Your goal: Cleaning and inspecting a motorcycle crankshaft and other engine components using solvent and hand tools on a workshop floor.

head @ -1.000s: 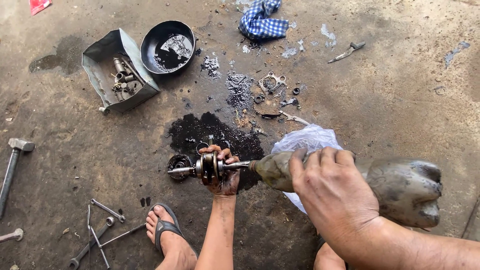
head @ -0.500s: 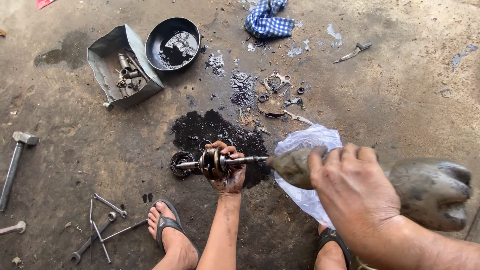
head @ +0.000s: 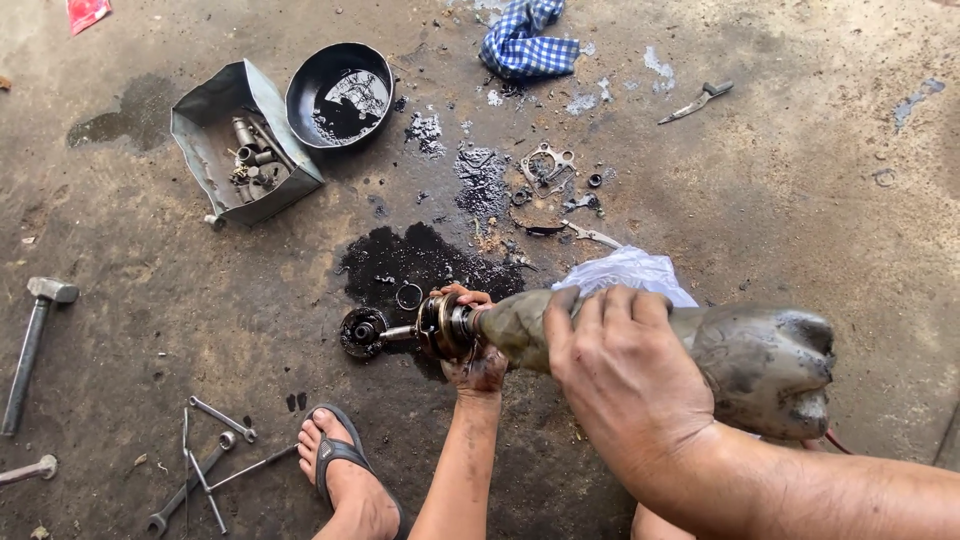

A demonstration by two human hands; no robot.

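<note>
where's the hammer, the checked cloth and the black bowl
hammer (head: 30, 345), head view, on the middle of its handle
checked cloth (head: 527, 40), head view, on the middle of the crumpled blue and white fabric
black bowl (head: 305, 85), head view, on its left rim

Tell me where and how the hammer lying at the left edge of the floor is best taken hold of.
Probably the hammer is best gripped low on its handle, from above. It lies flat on the concrete floor, apart from the spanners, head at the far end and handle running back toward the person, so the shaft's near part is free. Both the left hand and right hand are occupied.
</note>
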